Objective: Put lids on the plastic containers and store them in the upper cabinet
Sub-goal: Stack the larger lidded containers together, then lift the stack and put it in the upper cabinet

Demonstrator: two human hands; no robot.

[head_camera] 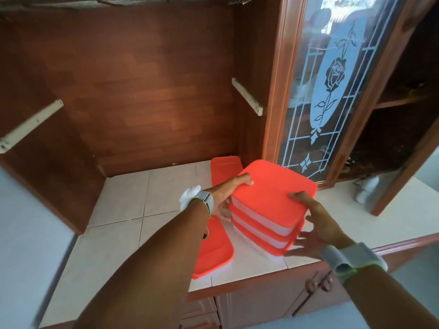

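Observation:
A stack of three clear plastic containers with orange-red lids (268, 210) stands on the tiled counter (133, 200). My left hand (228, 193) grips the stack's left side, thumb on the top lid. On the near right side my right hand (311, 224) holds the stack, thumb on the top lid and fingers spread against the lower containers. Another lidded container (213, 252) lies on the counter under my left forearm. A further orange-red lid (224, 167) lies behind the stack near the back wall.
A wooden cabinet recess (142, 91) rises behind the counter with white shelf brackets on both sides. To the right, a glass door with a rose design (332, 91) stands open. Something white (190, 198) lies by my left wrist. Drawers sit below the counter edge.

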